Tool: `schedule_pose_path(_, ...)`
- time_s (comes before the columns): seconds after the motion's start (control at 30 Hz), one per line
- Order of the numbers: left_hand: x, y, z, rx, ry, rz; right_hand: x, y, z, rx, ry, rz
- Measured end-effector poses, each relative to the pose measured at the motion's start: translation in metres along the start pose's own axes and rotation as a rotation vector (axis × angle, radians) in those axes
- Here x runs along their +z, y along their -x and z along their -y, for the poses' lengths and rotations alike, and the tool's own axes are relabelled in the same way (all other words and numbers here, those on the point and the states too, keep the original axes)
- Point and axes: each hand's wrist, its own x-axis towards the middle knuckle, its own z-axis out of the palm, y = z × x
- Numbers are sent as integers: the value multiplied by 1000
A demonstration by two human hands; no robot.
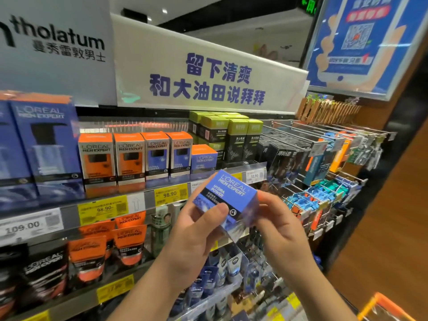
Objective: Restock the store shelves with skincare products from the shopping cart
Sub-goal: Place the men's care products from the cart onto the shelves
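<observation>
Head camera: we hold a blue box in front of the shelves, tilted, its face reading "L'OREAL MEN EXPERT HYDRA POWER". Our left hand grips its lower left corner, thumb curled over the front; our right hand clasps its right side, fingers hidden behind it. Just behind the box, on the upper shelf, stands a matching small blue box, beside two taller blue cartons and two orange cartons of the same brand. Green-topped dark cartons stand further right. Yellow price tags read "98.90"; a white tag reads "109.00" and another, partly blocked by the box, "33.90". Below hang orange tubes and, lower still, small Nivea items, blurred. The banner carries blue Chinese writing; the sign on its left, cut off, ends in "tholatum". Peg hooks on the right hold packets too small to read. An orange cart corner shows at bottom right.
</observation>
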Motion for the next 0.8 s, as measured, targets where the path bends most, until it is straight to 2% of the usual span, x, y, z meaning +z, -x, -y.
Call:
schedule_pose_path(0.07, 2, -2, -1, 22, 2, -29, 1, -7, 8, 208, -235, -29)
schedule_pose_path(0.13, 3, -4, -3, 46, -14, -39, 0, -14, 12, 294, -319, 47)
schedule_pose_path(0.2, 5, -4, -6, 60, 32, -50, -2, -21, 12, 300, -327, 149)
schedule_pose_path(0.33, 18, -1, -13, -75, 290, -133, -2, -35, 15, 272, -261, 299)
schedule_pose_path(0.53, 19, -5, -13, -161, 582, -120, 3, -42, 23, 275, -192, 344)
schedule_pose_path(0.63, 17, -7, -10, -210, 593, -121, 1, -41, 22, 289, -217, 327)
schedule_pose_path(0.8, 22, -9, -1, -203, 470, -142, -5, -40, 21, 308, -191, 361)
